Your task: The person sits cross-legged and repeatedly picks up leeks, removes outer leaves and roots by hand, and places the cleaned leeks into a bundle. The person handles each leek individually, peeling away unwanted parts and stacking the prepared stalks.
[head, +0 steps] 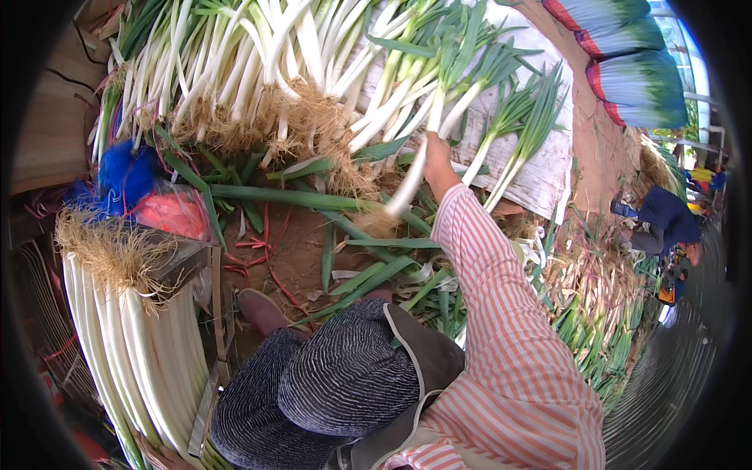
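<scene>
My right hand point(439, 155) is closed round the white stem of a long green onion point(411, 176), whose roots hang blurred below it. My left hand point(161, 457), partly cut off at the bottom left edge, lies against the lower stalks of a row of green onions point(135, 346). Those stalks rest side by side at a metal-edged stand point(205, 417), with their roots at the top. A large pile of green onions point(247, 76) spreads across the top, roots towards me. Several more onions point(517, 141) lie on a white sheet point(529, 182) beyond my right hand.
Loose green leaves point(288, 197) and red twine point(267, 252) litter the soil before my knees. A blue bag point(126, 176) and a pink plastic bundle point(176, 214) lie at the left. Stacked onion bundles point(640, 88) stand upper right; a person point(664, 223) bends at the far right.
</scene>
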Action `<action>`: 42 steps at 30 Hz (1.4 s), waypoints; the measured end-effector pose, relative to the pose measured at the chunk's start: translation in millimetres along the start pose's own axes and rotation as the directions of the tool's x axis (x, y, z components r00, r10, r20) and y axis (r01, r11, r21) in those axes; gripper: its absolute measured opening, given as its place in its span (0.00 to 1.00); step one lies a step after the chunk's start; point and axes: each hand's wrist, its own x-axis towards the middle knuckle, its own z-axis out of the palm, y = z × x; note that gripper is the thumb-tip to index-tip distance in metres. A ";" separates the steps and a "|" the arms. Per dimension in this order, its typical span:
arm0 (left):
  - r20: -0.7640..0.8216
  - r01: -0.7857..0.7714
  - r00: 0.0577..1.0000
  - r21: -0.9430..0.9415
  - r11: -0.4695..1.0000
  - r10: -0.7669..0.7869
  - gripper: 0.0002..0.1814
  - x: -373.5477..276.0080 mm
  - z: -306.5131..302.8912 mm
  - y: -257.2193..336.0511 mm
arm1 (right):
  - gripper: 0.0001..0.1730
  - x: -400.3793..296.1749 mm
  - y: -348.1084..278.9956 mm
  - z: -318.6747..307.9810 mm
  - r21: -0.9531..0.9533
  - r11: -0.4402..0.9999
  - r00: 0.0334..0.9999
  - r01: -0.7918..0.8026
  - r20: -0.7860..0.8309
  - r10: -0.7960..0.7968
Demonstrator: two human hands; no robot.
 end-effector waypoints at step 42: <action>-0.509 -0.748 0.457 0.223 0.625 0.729 0.19 1.0 -100.4 268.6 | 0.24 -392.3 -105.9 -121.2 -0.042 -0.154 -0.055 0.987 0.816 -0.575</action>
